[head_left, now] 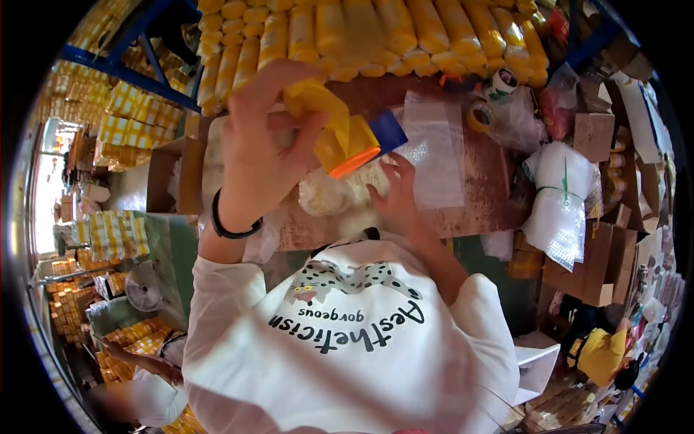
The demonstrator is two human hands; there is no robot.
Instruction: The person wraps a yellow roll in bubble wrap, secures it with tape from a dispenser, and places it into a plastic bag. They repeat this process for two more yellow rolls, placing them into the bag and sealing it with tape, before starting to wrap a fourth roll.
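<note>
My left hand (271,137), with a black band on its wrist, is raised over the table and closed around a tape dispenser (343,137). The dispenser carries yellow tape, has an orange edge, and shows a blue part on its right. Below it on the table lies a bubble-wrapped bundle (324,194) with a rounded left end. At the bundle's right end is my right hand (396,189), fingers spread and fingertips right at the wrap. Flat sheets of bubble wrap (434,155) lie just beyond that hand.
Yellow wrapped rolls (361,32) are stacked along the table's far side. Tape rolls (479,116) and plastic bags lie at the right of the wooden table (484,195). A tied bubble-wrap bundle (560,195) and cardboard boxes (593,260) stand further right. Other people (603,354) work behind.
</note>
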